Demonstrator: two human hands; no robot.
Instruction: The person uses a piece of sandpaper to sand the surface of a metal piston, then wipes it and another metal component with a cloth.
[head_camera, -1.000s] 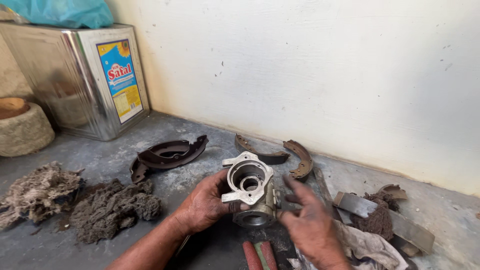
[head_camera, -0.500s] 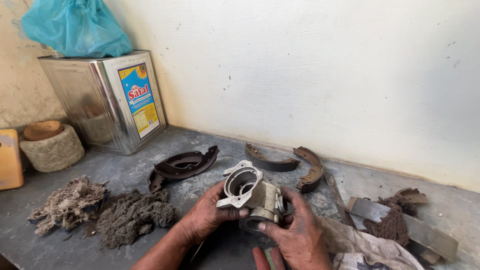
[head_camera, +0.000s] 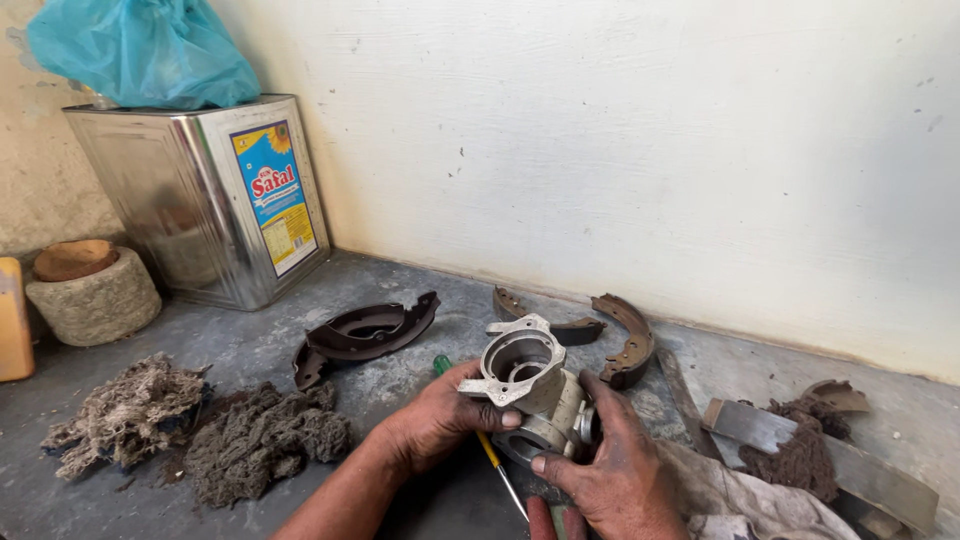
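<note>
Centrally, low in view: metal housing (head_camera: 528, 385), pale cast part with a round bore facing up and flanged ears, held just above the bench (head_camera: 250, 340). Left hand (head_camera: 435, 420) closed around its near left side, thumb across the flange. Right hand (head_camera: 610, 470) wrapped on the right and lower end, fingers curled tight against the body. Both grips firm, nothing else in either hand as far as visible. Under the hands, a screwdriver (head_camera: 485, 440) with a green handle tip, lying on the bench, untouched. Just behind, two curved brake shoes (head_camera: 625, 345) near the wall, and a dark pressed plate (head_camera: 365, 333) to the left. Farther left, two clumps of greasy waste (head_camera: 200, 425). At right, a dirty rag (head_camera: 740, 495) and flat metal strips (head_camera: 830, 465). At the back left, a square tin (head_camera: 215, 200) with a blue bag (head_camera: 140, 55) on top, and a round block (head_camera: 95, 290) beside it. Progress, judged only from this: housing bare and off the bench, bore empty, the loose parts lying separate around it, none fitted.
</note>
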